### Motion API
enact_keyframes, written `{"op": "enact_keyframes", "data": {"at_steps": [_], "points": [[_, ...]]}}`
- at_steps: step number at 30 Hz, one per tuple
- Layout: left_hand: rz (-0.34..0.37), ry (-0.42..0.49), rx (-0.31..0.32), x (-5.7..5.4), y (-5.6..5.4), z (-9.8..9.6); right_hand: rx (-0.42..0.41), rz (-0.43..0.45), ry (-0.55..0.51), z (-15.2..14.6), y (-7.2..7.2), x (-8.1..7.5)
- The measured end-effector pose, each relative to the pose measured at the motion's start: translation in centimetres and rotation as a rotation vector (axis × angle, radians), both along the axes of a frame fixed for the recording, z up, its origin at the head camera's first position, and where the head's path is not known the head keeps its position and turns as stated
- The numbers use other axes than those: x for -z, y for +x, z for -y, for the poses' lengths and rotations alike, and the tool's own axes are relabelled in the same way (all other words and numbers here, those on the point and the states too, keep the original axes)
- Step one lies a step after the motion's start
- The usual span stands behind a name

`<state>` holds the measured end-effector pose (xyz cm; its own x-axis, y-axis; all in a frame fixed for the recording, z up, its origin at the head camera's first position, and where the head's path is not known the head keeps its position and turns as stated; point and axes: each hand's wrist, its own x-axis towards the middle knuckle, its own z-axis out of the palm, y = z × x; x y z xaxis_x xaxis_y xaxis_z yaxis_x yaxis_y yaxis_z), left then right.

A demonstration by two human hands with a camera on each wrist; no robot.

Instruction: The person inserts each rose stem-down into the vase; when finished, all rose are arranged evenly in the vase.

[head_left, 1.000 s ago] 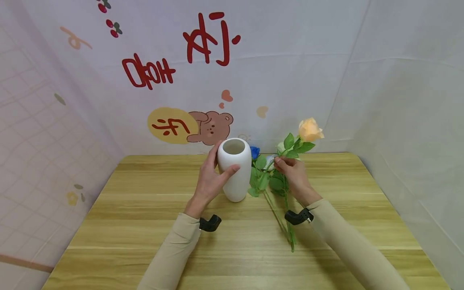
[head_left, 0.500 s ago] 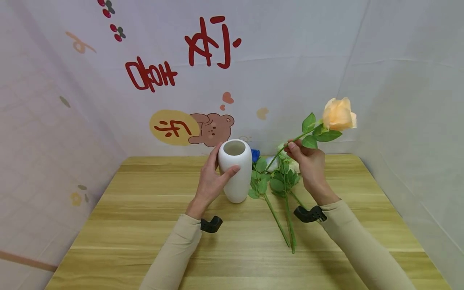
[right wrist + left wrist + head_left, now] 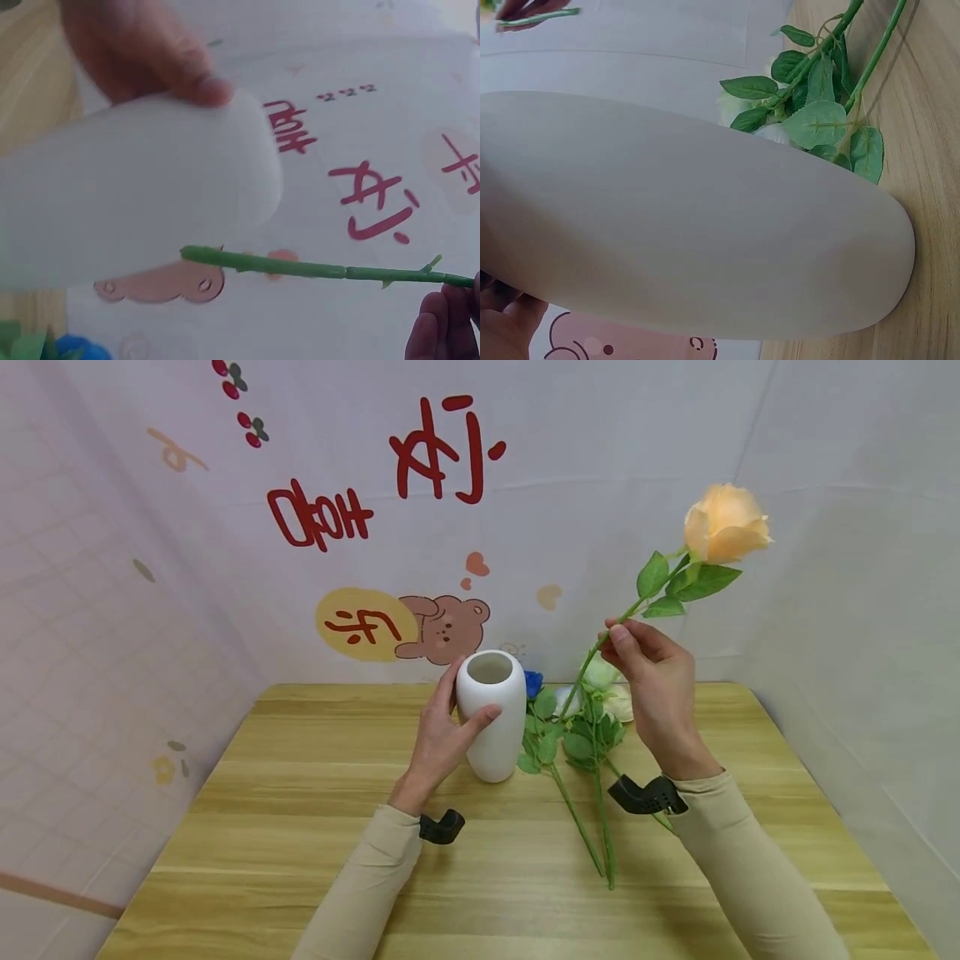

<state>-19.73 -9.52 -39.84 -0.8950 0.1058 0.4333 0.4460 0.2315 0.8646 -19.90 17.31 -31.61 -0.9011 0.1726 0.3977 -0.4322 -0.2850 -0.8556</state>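
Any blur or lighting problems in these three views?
Head: fairly even light, rose sharp, soft shadow on the table by the right sleeve; left wrist: vase greyish, dim, right hand blurred; right wrist: vase pale, left hand blurred.

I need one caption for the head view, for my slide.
Left hand grips the vase; right hand holds up a peach rose.

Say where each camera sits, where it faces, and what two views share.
Head: on the head, facing forward and down at the white vase and peach rose; left hand, right hand and sleeves show.
Left wrist: worn there, facing the vase; left hand lower left, right hand upper left.
Right wrist: worn there, facing vase and stem; right hand lower right, left hand upper left.
Both wrist views share the vase.
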Motion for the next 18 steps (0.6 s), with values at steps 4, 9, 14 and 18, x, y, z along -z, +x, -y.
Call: {"op": "enact_keyframes", "data": {"at_steps": [4, 9, 14, 18], "points": [[0.003, 0.002, -0.004, 0.2, 0.3, 0.1, -0.096, 0.011, -0.079, 1.0, 0.2, -1.0], [0.009, 0.019, 0.001, 0.3, 0.6, 0.1, -0.181, 0.015, -0.156, 2.6, 0.0, -2.5], [-0.008, 0.014, -0.006, 0.2, 0.5, 0.1, -0.225, -0.017, -0.221, 4.2, -0.8, -4.6], [-0.013, 0.016, -0.005, 0.2, 0.3, 0.2, -0.26, -0.025, -0.278, 5.4, -1.6, -5.9]]}}
